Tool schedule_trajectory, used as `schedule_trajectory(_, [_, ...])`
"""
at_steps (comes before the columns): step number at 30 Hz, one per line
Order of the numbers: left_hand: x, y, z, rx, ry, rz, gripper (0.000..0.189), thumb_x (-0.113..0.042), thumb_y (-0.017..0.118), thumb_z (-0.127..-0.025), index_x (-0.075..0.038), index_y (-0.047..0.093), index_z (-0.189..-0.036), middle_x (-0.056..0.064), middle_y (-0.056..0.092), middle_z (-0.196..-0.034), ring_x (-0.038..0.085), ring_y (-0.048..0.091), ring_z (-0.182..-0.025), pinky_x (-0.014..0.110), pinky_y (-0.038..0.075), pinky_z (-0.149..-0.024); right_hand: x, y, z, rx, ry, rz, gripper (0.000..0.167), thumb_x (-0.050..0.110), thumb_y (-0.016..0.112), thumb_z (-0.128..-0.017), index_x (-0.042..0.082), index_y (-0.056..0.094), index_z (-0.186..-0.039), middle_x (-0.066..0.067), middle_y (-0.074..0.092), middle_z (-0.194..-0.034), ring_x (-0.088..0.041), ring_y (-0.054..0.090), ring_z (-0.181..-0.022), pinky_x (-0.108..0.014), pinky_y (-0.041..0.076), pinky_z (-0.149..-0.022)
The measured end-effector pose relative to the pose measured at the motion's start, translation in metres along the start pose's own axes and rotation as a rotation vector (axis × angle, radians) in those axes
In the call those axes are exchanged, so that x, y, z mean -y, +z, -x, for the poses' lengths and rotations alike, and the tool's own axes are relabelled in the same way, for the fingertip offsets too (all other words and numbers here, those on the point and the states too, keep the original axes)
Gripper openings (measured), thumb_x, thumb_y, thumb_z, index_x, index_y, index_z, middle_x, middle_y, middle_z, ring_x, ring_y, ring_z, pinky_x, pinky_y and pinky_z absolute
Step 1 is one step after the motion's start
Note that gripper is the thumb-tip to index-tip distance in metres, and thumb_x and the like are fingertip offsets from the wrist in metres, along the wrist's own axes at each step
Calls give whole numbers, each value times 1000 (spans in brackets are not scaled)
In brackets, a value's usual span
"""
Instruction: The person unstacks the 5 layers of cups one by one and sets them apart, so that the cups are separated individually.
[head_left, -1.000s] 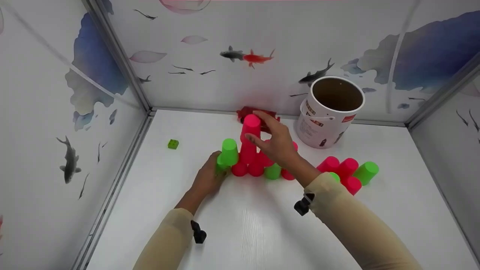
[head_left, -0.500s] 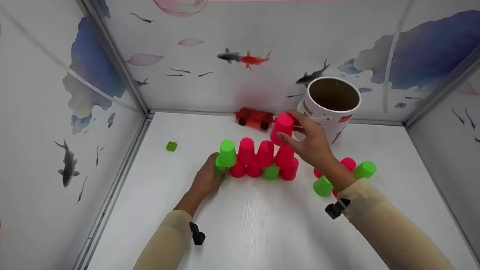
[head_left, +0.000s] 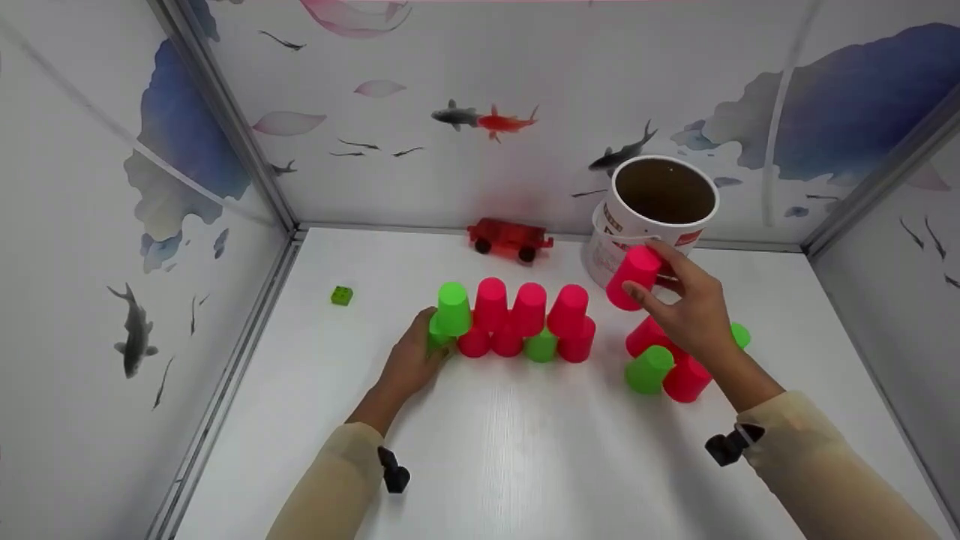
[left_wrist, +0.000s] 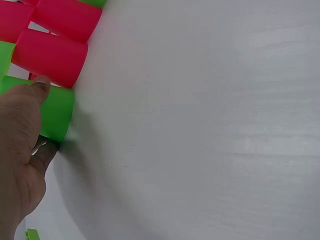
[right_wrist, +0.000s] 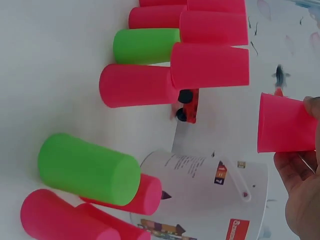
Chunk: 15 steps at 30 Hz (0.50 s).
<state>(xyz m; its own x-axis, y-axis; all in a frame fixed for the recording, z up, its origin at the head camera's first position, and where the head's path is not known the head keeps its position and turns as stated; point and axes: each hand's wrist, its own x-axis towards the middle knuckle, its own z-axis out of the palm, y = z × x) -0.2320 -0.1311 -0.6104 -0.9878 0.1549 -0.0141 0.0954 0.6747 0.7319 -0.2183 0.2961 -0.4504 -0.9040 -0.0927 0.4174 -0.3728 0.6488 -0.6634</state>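
Upside-down cups stand in two tiers on the white table: the lower row mixes red and green, and the upper row has a green cup (head_left: 454, 309) at its left end followed by red cups (head_left: 529, 309). My left hand (head_left: 411, 358) grips the green cup (left_wrist: 58, 114) at the lower row's left end, its thumb on the near side and fingers behind. Right of the stack, my right hand (head_left: 690, 307) holds a red cup (head_left: 632, 277) in the air, mouth down and slightly tilted, between thumb and fingers. Below that hand is a cluster of red cups and green cups (head_left: 649, 370).
A white bucket (head_left: 600, 255) stands at the back right, behind the raised cup. Against the back wall sits a red toy vehicle (head_left: 510, 236) with black wheels. A small green building block (head_left: 341, 295) lies at the left.
My right hand has carried the red cup rightward from above the upper row to beside the stack, over the loose cups. My left hand stays at the same green cup.
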Motion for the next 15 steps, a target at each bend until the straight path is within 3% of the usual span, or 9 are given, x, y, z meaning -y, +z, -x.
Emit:
schedule_trajectory(8, [3,1,-1,-2,3,-17,73,-34,72,-109,-19,32,-169,8,56,-164,31,49,-159,55,40,-132,-29,-23,26,-20,84,45,80,14,91,-93,12,51,-162,-19,64,-152,-45,66,-134,5,42,-92])
schedule_trajectory(15, [3,2,-1,-6,6,-19,73,-35,72,-109,-20,33,-168,7,56,-164,31,50,-158,55,40,-132,-52,-38,52,-53,105,78,77,10,91,-92,9,55,-159,-21,65,-150,-44,67,-129,4,43,-92])
